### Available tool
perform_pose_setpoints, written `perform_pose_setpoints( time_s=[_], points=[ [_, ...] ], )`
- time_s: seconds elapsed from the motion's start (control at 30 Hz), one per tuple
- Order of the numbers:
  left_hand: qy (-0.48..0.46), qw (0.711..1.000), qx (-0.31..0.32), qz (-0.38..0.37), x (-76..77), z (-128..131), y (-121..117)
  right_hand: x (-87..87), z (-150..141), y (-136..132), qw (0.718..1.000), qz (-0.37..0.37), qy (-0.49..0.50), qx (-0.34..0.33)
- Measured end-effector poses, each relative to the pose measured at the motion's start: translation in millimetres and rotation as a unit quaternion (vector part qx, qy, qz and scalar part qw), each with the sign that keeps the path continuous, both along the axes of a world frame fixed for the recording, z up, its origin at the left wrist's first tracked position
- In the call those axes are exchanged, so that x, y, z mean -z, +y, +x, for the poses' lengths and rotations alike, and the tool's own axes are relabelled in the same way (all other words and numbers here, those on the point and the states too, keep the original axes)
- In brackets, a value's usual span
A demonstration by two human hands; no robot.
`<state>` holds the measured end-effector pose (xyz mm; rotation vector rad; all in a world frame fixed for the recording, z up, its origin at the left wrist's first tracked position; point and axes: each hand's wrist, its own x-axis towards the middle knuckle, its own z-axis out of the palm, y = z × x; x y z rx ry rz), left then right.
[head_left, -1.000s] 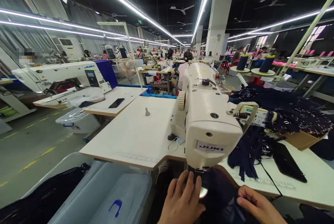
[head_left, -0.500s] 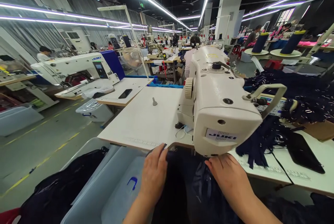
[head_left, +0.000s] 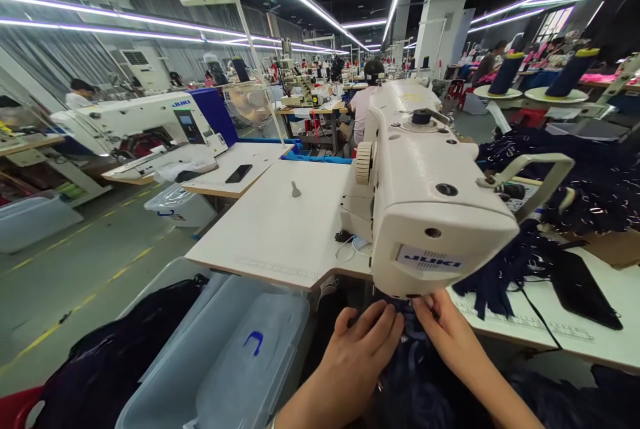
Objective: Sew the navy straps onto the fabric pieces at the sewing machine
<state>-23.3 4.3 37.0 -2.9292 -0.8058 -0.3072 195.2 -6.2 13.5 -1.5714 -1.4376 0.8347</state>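
Note:
Right in front of me is a white JUKI sewing machine (head_left: 440, 236), its head hiding the needle area. Just below its front end, my left hand (head_left: 357, 352) lies over dark navy fabric strips (head_left: 415, 376), fingers curled down and closed on them. On the other side, my right hand (head_left: 447, 326) pinches the same navy fabric close under the machine head. Its fingertips are partly hidden by the machine. The strips hang down toward my lap, with small shiny bits among them.
A translucent bin (head_left: 235, 349) stands at lower left beside dark bagged material (head_left: 120, 336). The white table (head_left: 270, 229) carries a small grey metal piece (head_left: 295, 189). Right of the machine are piled navy strips (head_left: 590, 176), a black phone (head_left: 583, 289) and thread cones (head_left: 570, 76). A co-worker (head_left: 361, 102) sits ahead.
My left hand has moved right, from the table's edge to the fabric beside my right hand. The right hand has shifted slightly right and up, closer under the machine head.

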Motion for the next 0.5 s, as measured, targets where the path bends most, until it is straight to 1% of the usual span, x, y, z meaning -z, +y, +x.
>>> perform_pose_setpoints(
  time_s=[0.1, 0.17, 0.33, 0.5],
  points=[
    [-0.019, 1.000, -0.019, -0.004, 1.5, 3, 1, -1.2, -1, 5, 0.998, 0.005, -0.056, 0.038],
    [-0.026, 0.999, -0.028, 0.003, 2.5, 5, 1, 0.8, -2, 9, 0.996, 0.004, -0.074, 0.050],
    [-0.037, 0.998, -0.035, 0.036, 3.6, 7, 1, 6.8, -2, 12, 0.995, -0.005, -0.087, 0.048],
    [-0.034, 0.998, -0.039, 0.047, 2.9, 8, 1, 8.4, -1, 12, 0.992, 0.004, -0.117, 0.039]
  ],
)
